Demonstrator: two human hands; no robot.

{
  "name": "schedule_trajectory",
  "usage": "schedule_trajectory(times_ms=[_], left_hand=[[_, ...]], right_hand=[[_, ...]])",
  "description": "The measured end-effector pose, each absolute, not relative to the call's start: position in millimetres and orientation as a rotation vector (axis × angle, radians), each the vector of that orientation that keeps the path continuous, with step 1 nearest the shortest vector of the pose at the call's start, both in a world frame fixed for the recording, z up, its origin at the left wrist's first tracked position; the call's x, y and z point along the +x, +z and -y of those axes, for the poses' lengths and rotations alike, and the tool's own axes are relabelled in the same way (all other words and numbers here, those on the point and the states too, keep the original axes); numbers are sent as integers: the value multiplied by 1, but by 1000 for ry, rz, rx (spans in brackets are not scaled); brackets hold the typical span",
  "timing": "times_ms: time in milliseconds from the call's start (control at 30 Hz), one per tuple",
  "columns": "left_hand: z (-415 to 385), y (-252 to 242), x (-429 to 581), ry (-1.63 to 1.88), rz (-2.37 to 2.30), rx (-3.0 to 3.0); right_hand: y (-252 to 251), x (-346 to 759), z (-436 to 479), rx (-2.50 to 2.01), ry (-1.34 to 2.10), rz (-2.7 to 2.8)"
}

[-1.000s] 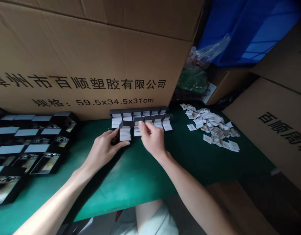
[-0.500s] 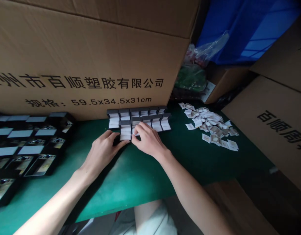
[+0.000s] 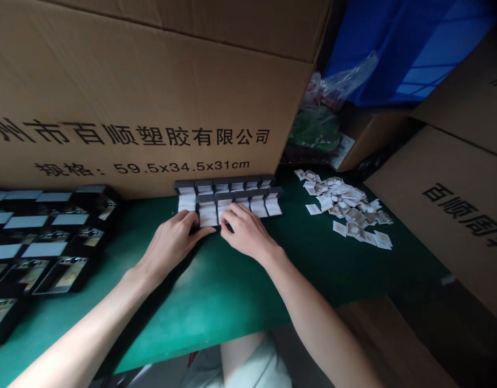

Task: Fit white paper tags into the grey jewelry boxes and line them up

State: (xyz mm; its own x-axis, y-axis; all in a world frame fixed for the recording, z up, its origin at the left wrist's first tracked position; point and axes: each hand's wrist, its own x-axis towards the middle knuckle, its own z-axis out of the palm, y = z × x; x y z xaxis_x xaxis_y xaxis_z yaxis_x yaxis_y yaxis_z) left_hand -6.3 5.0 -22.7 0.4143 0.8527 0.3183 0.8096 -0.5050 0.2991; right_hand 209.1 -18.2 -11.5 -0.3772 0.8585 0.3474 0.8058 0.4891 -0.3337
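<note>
Two rows of small dark jewelry boxes with raised lids and white padded insides stand on the green table (image 3: 200, 302). My left hand (image 3: 171, 237) is closed on the leftmost jewelry box (image 3: 208, 211) of the front row, its thumb along the front edge and the fingers at the left side. My right hand (image 3: 248, 231) has its fingers curled at the neighbouring jewelry box (image 3: 224, 203) in that row, covering part of it. The right fingertips are partly hidden. Behind is the back row of jewelry boxes (image 3: 186, 196), close against a large carton.
The large printed carton (image 3: 151, 86) rises behind the rows. On the right lies a pile of small white square pieces (image 3: 345, 202), with another carton (image 3: 454, 199) beyond it. Several black cases (image 3: 62, 269) with pale panels fill the left. A blue bin (image 3: 394, 54) stands behind.
The leftmost front jewelry box has shifted back, more in line with its row, with my left hand on it. My right hand has moved slightly right.
</note>
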Motion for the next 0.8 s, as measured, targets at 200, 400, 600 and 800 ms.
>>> schedule_trajectory(times_ms=[200,400,600,800], left_hand=[[-7,-25,-5,663,-1520,2501],[-5,-20,-6,727,-1491,2374],[-4,-14,-6,880,-1641,2208],[-7,-3,-14,1132,-1845,2058]], right_hand=[[-12,211,16,-1351,157,2264],[-15,210,15,-1312,142,2199],[-13,216,9,-1115,-126,1888],[-6,250,0,-1165,-469,1392]])
